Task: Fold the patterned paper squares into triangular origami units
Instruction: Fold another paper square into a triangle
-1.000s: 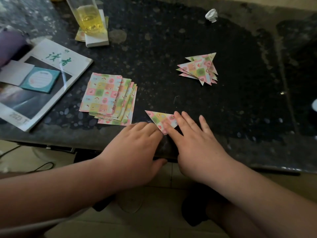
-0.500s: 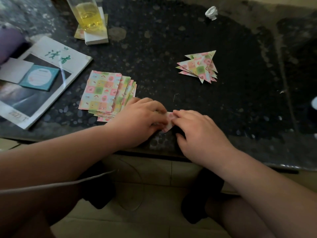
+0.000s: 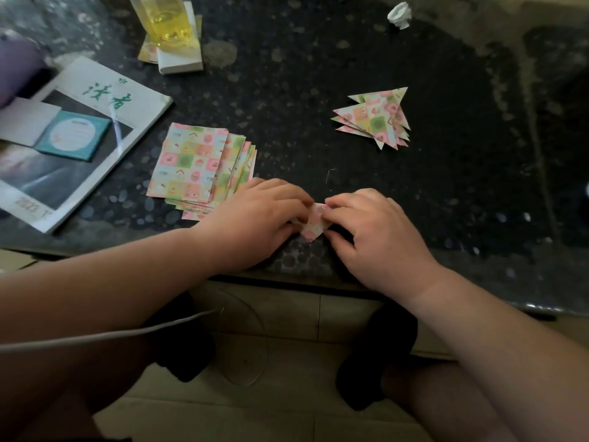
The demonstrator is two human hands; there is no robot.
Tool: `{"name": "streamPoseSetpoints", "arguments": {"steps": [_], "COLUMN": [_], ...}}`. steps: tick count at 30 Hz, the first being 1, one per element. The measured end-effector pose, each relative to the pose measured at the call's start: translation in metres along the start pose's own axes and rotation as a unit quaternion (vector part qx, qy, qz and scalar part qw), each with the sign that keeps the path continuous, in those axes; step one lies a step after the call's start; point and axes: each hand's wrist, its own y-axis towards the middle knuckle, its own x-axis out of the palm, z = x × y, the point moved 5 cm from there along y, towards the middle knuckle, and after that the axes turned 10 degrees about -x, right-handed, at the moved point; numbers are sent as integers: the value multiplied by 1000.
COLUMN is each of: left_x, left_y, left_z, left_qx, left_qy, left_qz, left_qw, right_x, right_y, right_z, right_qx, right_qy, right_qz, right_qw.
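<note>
Left hand (image 3: 255, 215) and right hand (image 3: 379, 231) both pinch one small folded paper piece (image 3: 314, 223) between them at the near edge of the dark table (image 3: 287, 90), fingers curled onto it, its point aimed toward the person. Stack of unfolded patterned squares (image 3: 191, 164) just left of left hand. Pile of finished triangles (image 3: 373, 118) farther back right. Magazine (image 3: 95, 122) far left, glass of yellow liquid (image 3: 165, 20) at back, crumpled white paper (image 3: 400, 14) back right.
</note>
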Motion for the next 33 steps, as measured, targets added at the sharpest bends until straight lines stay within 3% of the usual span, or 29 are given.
{"name": "streamPoseSetpoints", "arguments": {"steps": [5, 10, 18, 24, 33], "left_x": [-1, -3, -2, -2, -11], "left_y": [0, -6, -24, -18, -3], "left_z": [1, 7, 20, 8, -4], "left_qx": [-10, -24, -78, -202, -316], "left_qy": [-12, 56, 24, -45, -141], "left_qz": [1, 15, 1, 5, -7], "left_qw": [1000, 998, 997, 978, 938], "right_x": [4, 7, 6, 7, 3], "right_y": [2, 3, 3, 7, 15], "right_z": [3, 6, 3, 1, 15], "right_qx": [-23, -35, -29, 69, 305], "right_qy": [11, 22, 41, 91, 175], "right_qz": [10, 19, 42, -9, -89], "right_qw": [1000, 999, 998, 993, 932]}}
